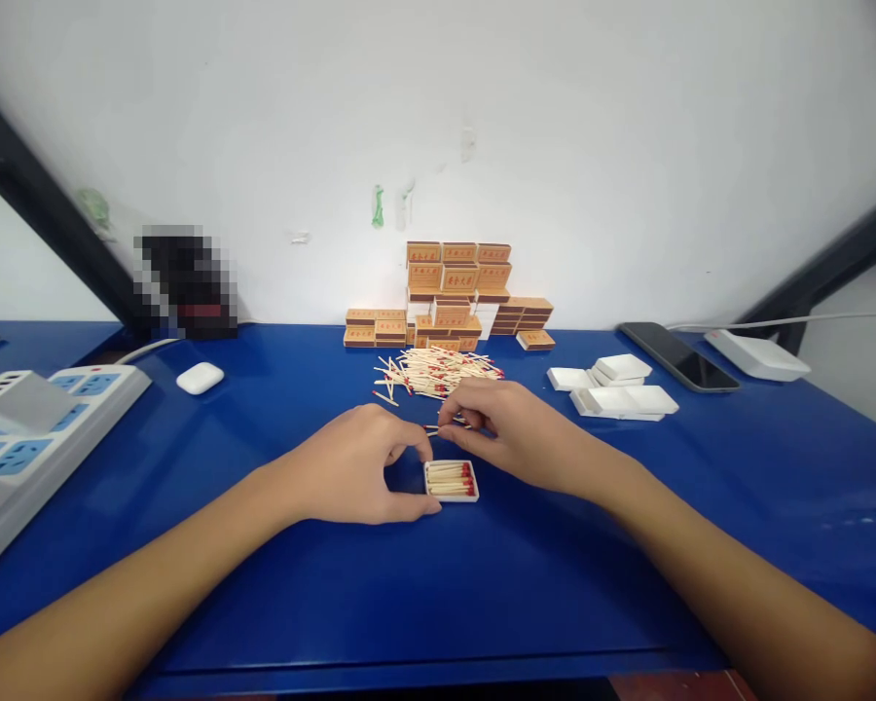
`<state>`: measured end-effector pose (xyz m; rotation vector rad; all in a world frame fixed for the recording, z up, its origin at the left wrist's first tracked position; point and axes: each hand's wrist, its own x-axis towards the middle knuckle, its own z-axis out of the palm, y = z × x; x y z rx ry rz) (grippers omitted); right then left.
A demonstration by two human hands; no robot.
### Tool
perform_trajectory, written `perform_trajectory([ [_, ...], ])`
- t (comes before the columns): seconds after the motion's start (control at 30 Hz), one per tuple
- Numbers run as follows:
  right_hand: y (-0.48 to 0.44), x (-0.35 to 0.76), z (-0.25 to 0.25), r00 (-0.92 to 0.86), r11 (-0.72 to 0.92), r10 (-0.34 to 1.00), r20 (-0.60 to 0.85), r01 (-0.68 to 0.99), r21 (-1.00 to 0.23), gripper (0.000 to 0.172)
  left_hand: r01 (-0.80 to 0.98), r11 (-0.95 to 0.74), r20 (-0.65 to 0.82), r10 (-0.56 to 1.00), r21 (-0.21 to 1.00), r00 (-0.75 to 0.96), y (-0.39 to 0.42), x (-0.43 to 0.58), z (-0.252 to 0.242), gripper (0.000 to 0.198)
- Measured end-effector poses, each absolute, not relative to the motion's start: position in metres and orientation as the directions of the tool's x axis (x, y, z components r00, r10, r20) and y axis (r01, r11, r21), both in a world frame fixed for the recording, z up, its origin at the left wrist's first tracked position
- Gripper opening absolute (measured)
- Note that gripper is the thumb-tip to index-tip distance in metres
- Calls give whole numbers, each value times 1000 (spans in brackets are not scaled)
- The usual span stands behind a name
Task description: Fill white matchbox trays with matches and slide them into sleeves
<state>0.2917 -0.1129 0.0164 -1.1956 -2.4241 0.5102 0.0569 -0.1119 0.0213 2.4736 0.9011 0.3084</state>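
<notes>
Near the middle of the glossy blue bench (482,604) sits a small white rectangular tray (453,500) holding red-tipped wooden matches (451,479). At its 9 o'clock, the left hand (357,465) has thumb and forefinger clamped on its sides. Between 1 and 2 o'clock, the right hand (512,428) pinches its fingers on a pale, red-tipped matchstick (432,430). At 12 o'clock lies a loose match heap (438,372), with stacked orange-and-brown matchboxes (458,279) beyond; white rectangular box trays (635,399) rest at 2.

At lower centre, you see a white tray (461,499), flat, holding aligned red-tipped matches (449,479); above, a loose match pile (438,372).
</notes>
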Motion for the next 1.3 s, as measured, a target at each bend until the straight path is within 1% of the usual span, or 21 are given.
perform_trajectory([
  [0.07,-110,287,11,-578,579,800,163,671,-463,4,520,-670,38,632,530,774,-116,59,22,29],
  [0.13,-108,284,7,-588,571,800,121,684,-453,4,513,-669,23,620,538,784,-118,60,22,28],
  [0.27,-107,287,10,-598,557,800,51,708,-435,10,527,-677,30,628,514,778,-115,60,23,31],
  [0.33,-109,293,16,-589,550,806,57,710,-440,13,553,-677,37,648,485,761,-112,59,23,33],
  [0.43,-116,300,27,-569,536,818,90,694,-482,15,609,-663,33,688,436,725,-108,57,23,34],
  [0.5,-123,300,31,-578,533,812,77,682,-501,15,627,-655,34,702,422,711,-107,56,22,34],
  [0.6,-129,297,31,-608,544,793,43,675,-499,14,627,-653,35,704,424,709,-106,56,22,33],
  [0.67,-128,297,29,-601,544,798,52,680,-492,12,624,-653,38,703,428,710,-106,56,21,32],
  [0.83,-116,301,22,-494,517,852,174,744,-423,7,560,-688,57,653,461,755,-111,58,20,32],
  [0.9,-112,298,17,-504,524,848,161,755,-395,5,543,-695,53,637,471,769,-113,59,20,31],
  [0.97,-110,293,12,-521,522,846,114,763,-380,4,548,-690,44,640,472,767,-114,59,20,30],
  [1.07,-109,289,8,-531,514,845,57,779,-360,9,573,-679,44,661,458,749,-112,59,21,32],
  [1.13,-109,292,10,-546,527,836,52,774,-351,12,587,-672,53,677,451,734,-109,58,22,33],
  [1.2,-110,298,16,-546,541,833,92,767,-346,15,599,-664,55,690,448,722,-107,57,22,34],
  [1.3,-115,306,26,-474,504,863,175,783,-364,16,626,-646,69,718,436,693,-105,55,19,41],
])
